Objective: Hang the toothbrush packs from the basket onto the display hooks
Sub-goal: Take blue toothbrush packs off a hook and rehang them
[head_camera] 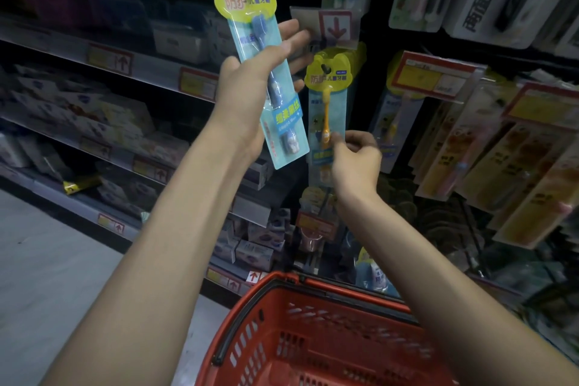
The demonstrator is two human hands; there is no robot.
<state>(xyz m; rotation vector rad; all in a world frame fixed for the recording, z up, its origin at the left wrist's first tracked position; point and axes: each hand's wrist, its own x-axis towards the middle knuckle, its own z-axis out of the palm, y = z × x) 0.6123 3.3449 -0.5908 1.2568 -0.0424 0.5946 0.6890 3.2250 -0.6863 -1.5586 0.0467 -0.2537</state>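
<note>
Left hand (249, 84) held blue pack (250, 9) up high, just left of the hanging row. Thumb lay across the front, fingers straight and slightly spread behind, so it was a pinch through the card. The hang hole at the top stayed clear of the hand, probably so it could go straight onto a hook.

Right hand (356, 163) pinched the lower part of orange pack (327, 103) between thumb and curled fingers. That pack looked already hung, its top just under the arrow tag (336, 26). The hook was hidden behind tag and card, so I couldn't confirm seating.

My read: the right hand was steadying the hung pack, or pulling it flat, to make room for blue.

Basket (282, 338) sat low between the arms; I couldn't tell its contents.

Next move needs blue's hole lined up with the hook tip. Risks: dim light, small hole, flexing card.
</note>
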